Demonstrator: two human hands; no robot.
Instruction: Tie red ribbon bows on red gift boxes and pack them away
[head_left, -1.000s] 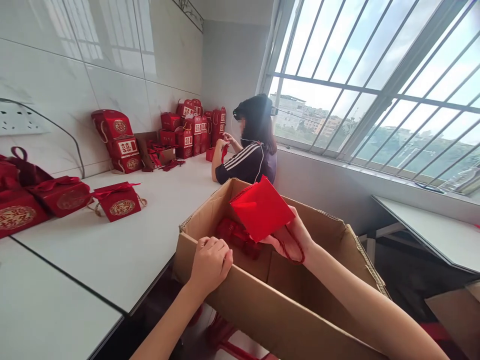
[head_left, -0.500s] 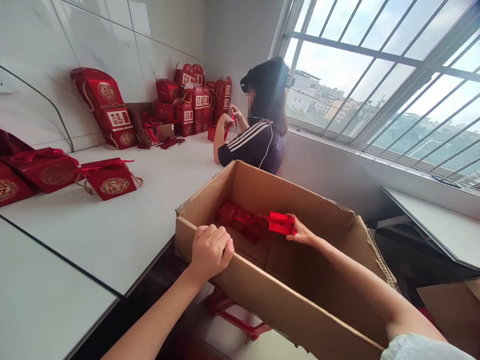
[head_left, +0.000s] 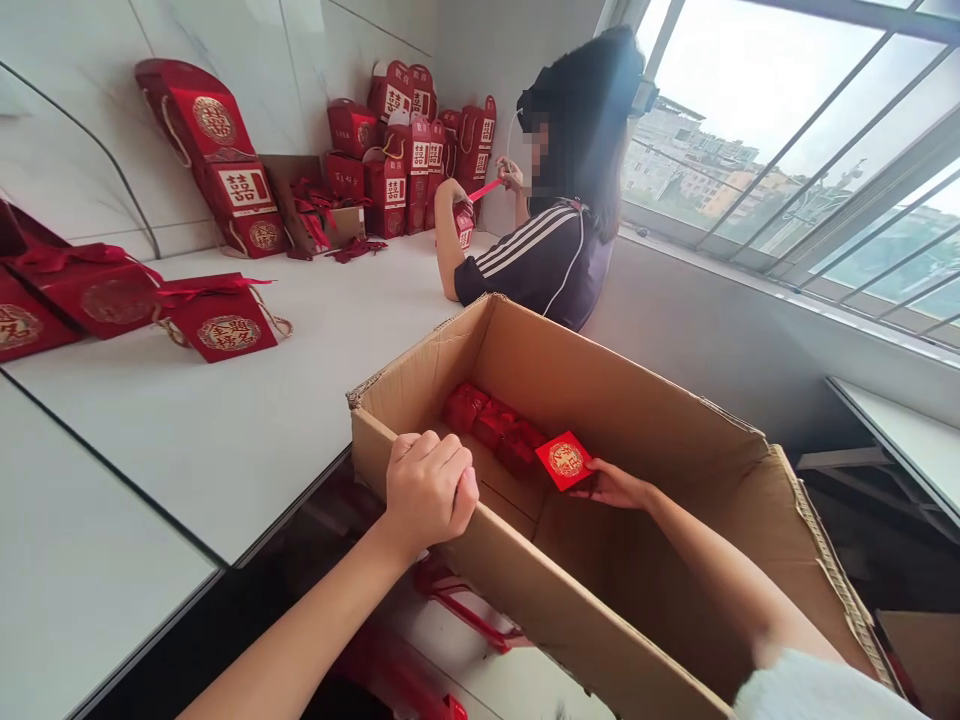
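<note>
red gold-sealed box (head_left: 565, 459) in right hand (head_left: 616, 489), inside carton (head_left: 525, 590).

Glossy white tiled wall (head_left: 90, 80) along the left, thin grout lines, a dark cable (head_left: 127, 185) curving down it; plain pale wall (head_left: 480, 40) at the far end, meeting the tiles in a corner; long white table (head_left: 247, 430) against the left wall, running from near to far, a dark seam across its near part; large window (head_left: 787, 130) on the right, slanted metal bars (head_left: 840, 110), grey sill (head_left: 750, 262) below; overcast daylight through the glass, buildings (head_left: 697, 165) and green trees outside; second white tabletop (head_left: 911, 440) at the right under the sill; pale floor (head_left: 517, 685) and a red frame (head_left: 465, 610) low down, in shadow
</note>
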